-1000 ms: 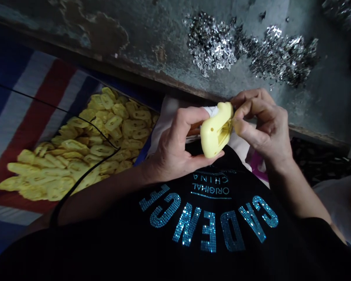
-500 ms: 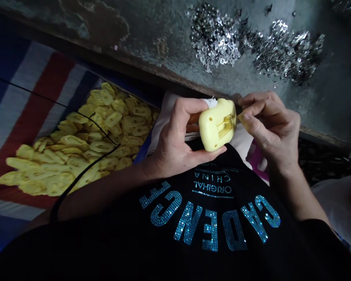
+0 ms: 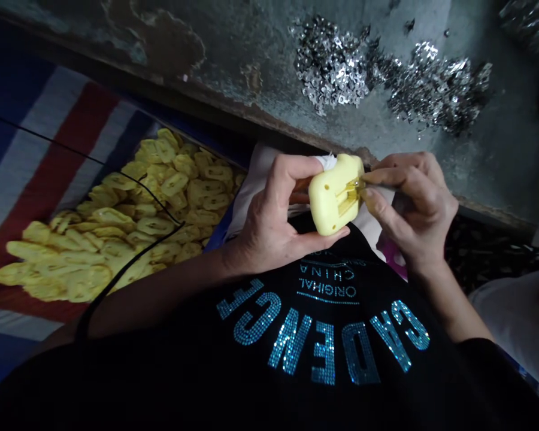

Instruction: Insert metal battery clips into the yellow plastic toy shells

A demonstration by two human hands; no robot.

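A pale yellow plastic housing (image 3: 326, 203) with a slotted recess is gripped between the thumb and fingers of my left hand (image 3: 273, 218), whose index fingertip has a white wrapping (image 3: 327, 161). At the housing's right end, my right hand (image 3: 413, 203) pinches a small shiny piece (image 3: 358, 184) against the slot; its shape is mostly hidden by the fingers. Beyond the hands, two adjoining heaps of small metal clips (image 3: 332, 66) lie on the grey worktop.
Many yellow plastic pieces (image 3: 157, 191) are piled at the left on a striped cloth (image 3: 67, 137). A black cord (image 3: 135, 257) crosses the pile. The worktop edge (image 3: 269, 114) runs beyond my hands. White fabric (image 3: 516, 317) shows at the lower right.
My right hand has moved left, bringing its fingertips and the small piece to the slot. My left hand and the housing have shifted slightly right.
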